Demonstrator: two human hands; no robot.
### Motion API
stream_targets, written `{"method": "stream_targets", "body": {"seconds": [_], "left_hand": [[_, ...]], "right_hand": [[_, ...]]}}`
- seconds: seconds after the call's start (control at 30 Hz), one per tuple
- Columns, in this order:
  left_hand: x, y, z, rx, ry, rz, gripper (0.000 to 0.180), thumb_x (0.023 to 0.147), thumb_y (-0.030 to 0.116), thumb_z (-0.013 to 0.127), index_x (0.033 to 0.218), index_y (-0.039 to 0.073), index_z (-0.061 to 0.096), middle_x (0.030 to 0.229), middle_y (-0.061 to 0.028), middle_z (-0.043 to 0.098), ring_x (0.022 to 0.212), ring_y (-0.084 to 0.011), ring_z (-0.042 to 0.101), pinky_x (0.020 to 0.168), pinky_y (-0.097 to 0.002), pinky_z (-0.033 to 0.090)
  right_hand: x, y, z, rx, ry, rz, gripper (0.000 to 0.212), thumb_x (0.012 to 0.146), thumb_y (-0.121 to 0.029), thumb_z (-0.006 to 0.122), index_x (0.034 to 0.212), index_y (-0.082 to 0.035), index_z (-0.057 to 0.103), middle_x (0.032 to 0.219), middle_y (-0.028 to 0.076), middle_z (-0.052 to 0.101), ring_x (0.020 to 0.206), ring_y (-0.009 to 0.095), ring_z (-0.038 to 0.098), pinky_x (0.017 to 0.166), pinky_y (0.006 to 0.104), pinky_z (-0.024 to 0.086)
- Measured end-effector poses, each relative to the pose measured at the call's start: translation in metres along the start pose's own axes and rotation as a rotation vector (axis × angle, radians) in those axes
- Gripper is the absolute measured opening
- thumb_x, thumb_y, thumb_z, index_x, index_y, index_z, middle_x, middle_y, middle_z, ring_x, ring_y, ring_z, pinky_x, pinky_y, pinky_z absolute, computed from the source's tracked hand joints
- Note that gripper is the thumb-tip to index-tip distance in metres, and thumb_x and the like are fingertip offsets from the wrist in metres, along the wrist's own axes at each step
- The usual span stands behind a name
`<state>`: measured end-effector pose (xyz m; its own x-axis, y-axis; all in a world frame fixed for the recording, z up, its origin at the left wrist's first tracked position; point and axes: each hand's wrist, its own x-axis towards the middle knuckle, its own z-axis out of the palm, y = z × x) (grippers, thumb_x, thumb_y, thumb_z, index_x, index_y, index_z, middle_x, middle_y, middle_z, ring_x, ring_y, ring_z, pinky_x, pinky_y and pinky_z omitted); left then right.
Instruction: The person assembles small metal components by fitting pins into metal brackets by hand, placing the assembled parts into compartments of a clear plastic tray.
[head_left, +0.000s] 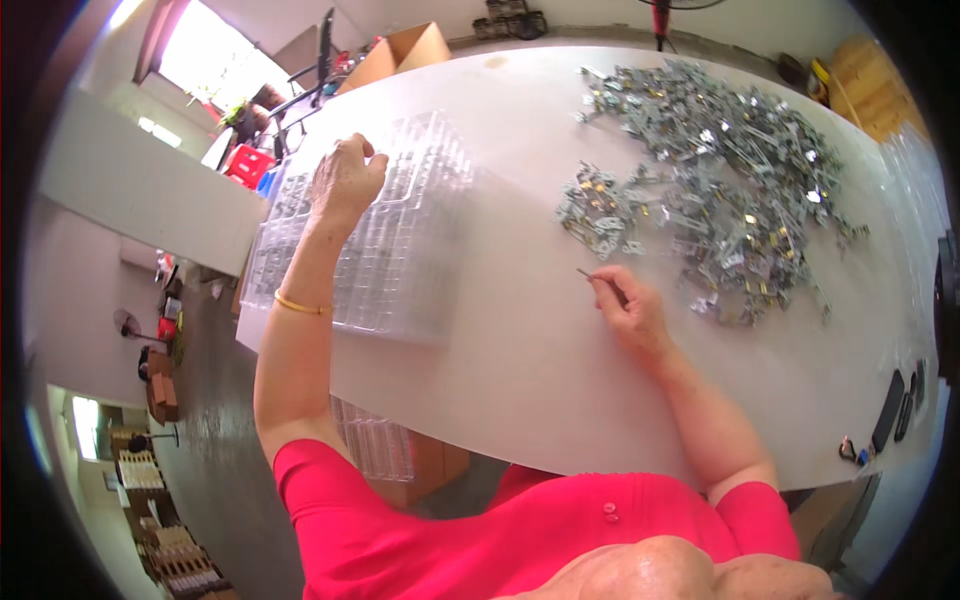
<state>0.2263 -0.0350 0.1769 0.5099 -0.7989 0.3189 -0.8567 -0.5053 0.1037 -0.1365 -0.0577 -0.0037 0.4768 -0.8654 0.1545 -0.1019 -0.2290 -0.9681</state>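
Head view: red shirt (520, 530) fills the bottom edge, both forearms reaching up onto the white tabletop (520, 350).

Left hand (345, 180): fingers curled over the top of a stack of clear plastic compartment trays (390, 260), gripping the upper edge of the top tray. Gold bangle (300, 305) on that wrist. Stack overhangs the tabletop's left edge.

Right hand (628, 305): pinched shut on one thin metal pin (590, 275), tip pointing left, resting low on the tabletop just below the parts.

Large heap of small grey metal parts (730, 170) spread over the right half of the tabletop, with a smaller clump (598, 212) pulled out near the right hand.

Progress, my read: early. Can't see any parts in the tray cells, heap looks untouched in bulk, only one piece in hand.

Also: dark flat objects (895, 405) at the right edge, cardboard box (400, 52) at the far end.
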Motion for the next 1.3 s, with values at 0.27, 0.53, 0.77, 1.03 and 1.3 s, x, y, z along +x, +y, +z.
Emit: {"method": "stream_targets", "body": {"seconds": [0.27,0.53,0.77,1.03,1.3], "left_hand": [[-0.066,0.152,0.01,-0.348,-0.21,0.534,0.018,0.086,0.015,0.066,0.09,-0.002,0.067,0.091,-0.0194,0.066,0.087,-0.0345,0.064,0.08,-0.0412,0.05],[-0.111,0.197,0.097,-0.258,-0.336,0.619,0.036,0.082,0.028,0.072,0.095,-0.002,0.058,0.097,-0.0226,0.065,0.094,-0.0403,0.062,0.082,-0.0472,0.049],[-0.114,0.208,0.113,-0.118,-0.401,0.565,0.032,0.083,0.021,0.066,0.1,-0.002,0.053,0.104,-0.0253,0.064,0.101,-0.0428,0.063,0.086,-0.051,0.05],[-0.08,0.187,0.094,-0.369,-0.182,0.514,0.012,0.087,0.008,0.057,0.091,-0.002,0.061,0.091,-0.0257,0.069,0.08,-0.0472,0.066,0.074,-0.0499,0.055],[-0.108,0.179,0.029,-1.223,-0.53,0.102,0.016,0.097,0.011,0.062,0.097,-0.005,0.063,0.08,-0.009,0.068,0.066,-0.0142,0.067,0.063,-0.0272,0.058]], "right_hand": [[-0.008,-0.002,-0.001,-0.099,-0.18,-0.335,0.01,0.09,-0.008,0.067,0.099,-0.005,0.068,0.08,0.012,0.067,0.067,0.026,0.064,0.06,0.0357,0.05],[-0.014,0.003,0.004,-0.188,-0.247,-0.534,0.011,0.084,-0.009,0.067,0.094,-0.007,0.069,0.082,0.013,0.068,0.077,0.033,0.066,0.068,0.0445,0.052],[-0.014,0.011,0.008,-0.348,-0.323,-0.591,0.008,0.087,-0.014,0.061,0.093,-0.011,0.065,0.077,0.011,0.064,0.072,0.034,0.064,0.065,0.0465,0.051],[-0.015,0.013,0.012,-0.337,-0.275,-0.655,0.008,0.086,-0.013,0.062,0.093,-0.011,0.063,0.075,0.01,0.063,0.07,0.034,0.063,0.064,0.0456,0.051],[-0.032,-0.001,0.025,-0.313,-0.407,-0.702,0.005,0.085,-0.013,0.062,0.083,-0.008,0.061,0.073,0.01,0.063,0.069,0.034,0.065,0.061,0.0452,0.052]]}}
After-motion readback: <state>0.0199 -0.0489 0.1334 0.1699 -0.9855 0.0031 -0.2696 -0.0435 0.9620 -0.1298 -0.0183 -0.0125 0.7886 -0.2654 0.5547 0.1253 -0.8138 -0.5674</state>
